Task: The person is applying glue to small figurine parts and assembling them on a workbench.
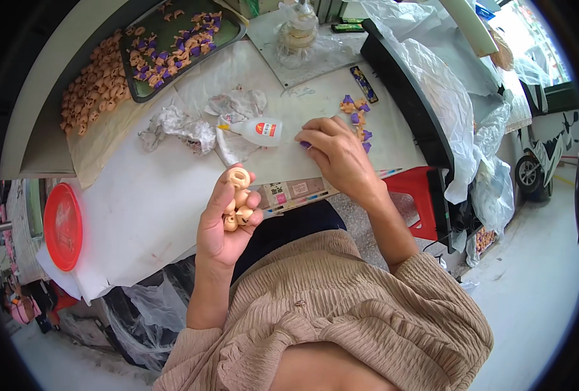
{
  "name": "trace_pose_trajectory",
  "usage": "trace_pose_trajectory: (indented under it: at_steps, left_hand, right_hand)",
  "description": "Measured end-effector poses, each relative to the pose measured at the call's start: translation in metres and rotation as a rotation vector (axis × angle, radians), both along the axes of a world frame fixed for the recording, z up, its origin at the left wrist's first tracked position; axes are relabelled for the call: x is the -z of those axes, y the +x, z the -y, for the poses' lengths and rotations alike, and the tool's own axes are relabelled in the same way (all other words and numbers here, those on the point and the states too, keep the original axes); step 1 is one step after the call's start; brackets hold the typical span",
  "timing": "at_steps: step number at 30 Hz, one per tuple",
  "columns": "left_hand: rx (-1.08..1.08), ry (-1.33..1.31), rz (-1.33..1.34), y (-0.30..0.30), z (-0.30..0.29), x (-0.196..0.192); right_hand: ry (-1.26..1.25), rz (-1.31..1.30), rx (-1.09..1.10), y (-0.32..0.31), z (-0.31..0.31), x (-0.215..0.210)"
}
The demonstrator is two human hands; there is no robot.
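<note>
The left hand (223, 218) has its grip closed loosely on several tan rings (237, 202) that could spill off the table's near edge, while the right hand (338, 153) pinches a small purple piece (304, 144) beside the glue bottle (258, 131).

The table (152, 208) is covered in white paper. On it lie a small glue bottle (258, 130), crumpled tissues (178, 127), a dark tray (178, 49) of tan and purple pieces, a loose tan heap (94, 85), a red lid (62, 226) and scattered purple-tan pieces (358, 117).
</note>
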State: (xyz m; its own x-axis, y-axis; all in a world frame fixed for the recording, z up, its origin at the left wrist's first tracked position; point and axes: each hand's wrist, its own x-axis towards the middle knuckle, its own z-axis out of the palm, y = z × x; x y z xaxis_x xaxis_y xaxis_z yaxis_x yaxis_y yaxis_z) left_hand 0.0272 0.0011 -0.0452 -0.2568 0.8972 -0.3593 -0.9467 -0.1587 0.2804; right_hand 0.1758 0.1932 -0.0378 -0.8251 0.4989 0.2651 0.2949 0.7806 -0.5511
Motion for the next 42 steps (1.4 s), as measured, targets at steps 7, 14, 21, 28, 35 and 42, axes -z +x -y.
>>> trace_pose_trajectory:
  at_steps: [7,14,21,28,35,42]
  left_hand:
    - [0.06,-0.059,-0.259,0.001,-0.006,-0.005]
    - [0.097,-0.04,-0.271,-0.004,-0.002,0.0]
    - [0.127,-0.025,-0.333,-0.004,-0.003,0.0]
    - [0.094,-0.072,-0.545,-0.005,-0.006,0.0]
    - [0.146,-0.05,-0.672,-0.006,-0.006,0.001]
    - [0.132,-0.028,-0.399,-0.002,-0.01,-0.006]
  right_hand:
    - [-0.4,-0.317,-0.105,-0.014,0.02,-0.024]
    - [-0.503,-0.387,-0.257,-0.023,0.034,-0.025]
    - [-0.43,-0.357,-0.34,-0.021,0.035,-0.025]
    - [-0.402,-0.284,-0.231,-0.018,0.039,-0.039]
    - [-0.203,-0.275,-0.37,-0.016,0.03,-0.043]
    - [-0.114,-0.315,-0.413,-0.025,0.022,-0.047]
